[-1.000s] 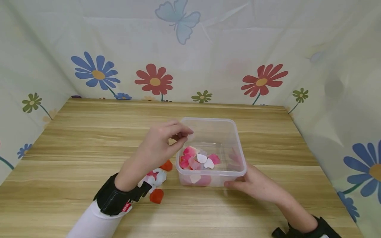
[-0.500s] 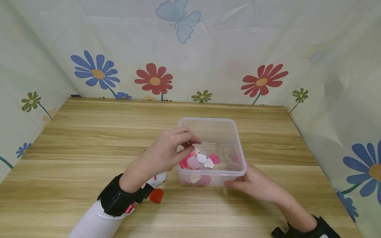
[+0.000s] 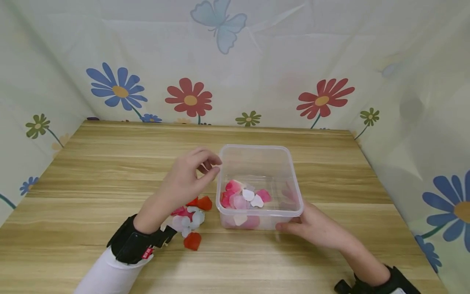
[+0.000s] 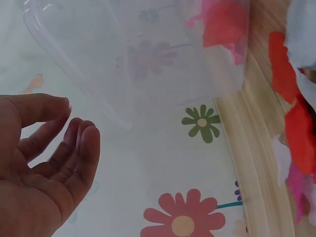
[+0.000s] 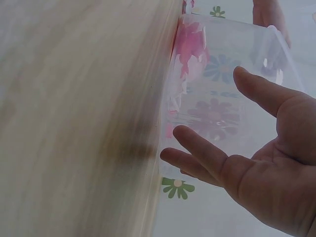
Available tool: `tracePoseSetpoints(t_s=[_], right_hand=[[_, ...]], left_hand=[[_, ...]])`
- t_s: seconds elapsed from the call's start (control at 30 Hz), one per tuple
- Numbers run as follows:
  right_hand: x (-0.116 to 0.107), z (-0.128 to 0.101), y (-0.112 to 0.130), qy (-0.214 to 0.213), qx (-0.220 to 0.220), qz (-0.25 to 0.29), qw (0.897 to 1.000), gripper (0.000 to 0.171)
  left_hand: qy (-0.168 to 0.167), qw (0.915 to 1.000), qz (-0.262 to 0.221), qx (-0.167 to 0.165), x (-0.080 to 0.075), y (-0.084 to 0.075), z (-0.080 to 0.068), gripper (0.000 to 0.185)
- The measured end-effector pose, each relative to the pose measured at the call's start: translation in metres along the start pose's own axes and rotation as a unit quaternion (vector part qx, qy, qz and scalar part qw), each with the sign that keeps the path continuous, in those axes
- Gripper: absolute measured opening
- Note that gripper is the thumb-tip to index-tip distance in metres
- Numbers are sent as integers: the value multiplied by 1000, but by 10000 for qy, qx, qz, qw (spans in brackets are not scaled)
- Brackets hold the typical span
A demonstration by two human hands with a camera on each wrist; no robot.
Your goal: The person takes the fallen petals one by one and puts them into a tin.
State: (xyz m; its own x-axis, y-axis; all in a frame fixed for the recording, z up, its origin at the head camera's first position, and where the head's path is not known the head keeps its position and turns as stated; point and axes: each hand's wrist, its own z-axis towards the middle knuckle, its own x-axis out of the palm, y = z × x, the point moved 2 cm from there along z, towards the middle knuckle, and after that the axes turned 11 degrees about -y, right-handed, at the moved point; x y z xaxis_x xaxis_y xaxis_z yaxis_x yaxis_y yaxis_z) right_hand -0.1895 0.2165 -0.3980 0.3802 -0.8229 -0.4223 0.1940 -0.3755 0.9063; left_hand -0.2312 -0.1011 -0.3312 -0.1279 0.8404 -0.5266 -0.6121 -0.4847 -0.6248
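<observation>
1. A pale curtain (image 3: 279,61) printed with blue and red flowers and a butterfly closes in the back and both sides of the scene.
2. In front of it lies a light wooden table (image 3: 110,163) with long grain lines running left to right.
3. A clear plastic box (image 3: 259,154), without a lid, stands upright right of the table's middle. Pink, red and white petals in the box (image 3: 245,197) lie heaped toward its near left corner.
4. The left hand (image 3: 187,175) hangs above the table just left of the box's rim, its wrist wrapped in a black strap above a white sleeve. Its fingers are loosely curled with the thumb close to the fingertips. The left wrist view shows the palm bare and the fingers (image 4: 81,148) holding nothing.
5. The right hand (image 3: 312,226) lies against the box's near right corner. The right wrist view shows straight, spread fingers (image 5: 197,148) touching the clear wall and the thumb reaching up beside it, with nothing grasped.
6. Loose petals on the table (image 3: 189,216), red, white and pink, lie in a small cluster just left of the box, partly under the left forearm. One red petal (image 3: 192,241) sits nearest the table's front edge.
</observation>
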Motion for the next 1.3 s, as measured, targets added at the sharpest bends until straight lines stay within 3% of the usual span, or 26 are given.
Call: tracePoseSetpoints(t_s=[0.17, 0.4, 0.53, 0.67, 0.8, 0.97, 1.3], right_hand=[[0, 0, 0, -17, -11, -35, 10000, 88], [0, 0, -1, -20, 22, -10, 10000, 93], [0, 0, -1, -10, -2, -21, 10000, 93], [1, 0, -1, 5, -27, -9, 10000, 91], [1, 0, -1, 18, -34, 42, 10000, 91], [0, 0, 0, 41, -27, 80, 10000, 90], [0, 0, 1, 24, -29, -6, 10000, 90]], left_hand=[[49, 9990, 289, -342, -4, 15, -6, 14], [850, 9888, 870, -864, -4, 36, -14, 12], [1576, 9743, 1225, -1048, -3, 45, -20, 13], [2335, 9526, 1464, -1288, -2, 52, -25, 17], [2812, 9350, 1558, -1498, -1, 56, -29, 24], [2927, 9301, 1596, -1540, 2, 61, -32, 27], [2929, 9314, 1642, -1402, 6, 64, -32, 21]])
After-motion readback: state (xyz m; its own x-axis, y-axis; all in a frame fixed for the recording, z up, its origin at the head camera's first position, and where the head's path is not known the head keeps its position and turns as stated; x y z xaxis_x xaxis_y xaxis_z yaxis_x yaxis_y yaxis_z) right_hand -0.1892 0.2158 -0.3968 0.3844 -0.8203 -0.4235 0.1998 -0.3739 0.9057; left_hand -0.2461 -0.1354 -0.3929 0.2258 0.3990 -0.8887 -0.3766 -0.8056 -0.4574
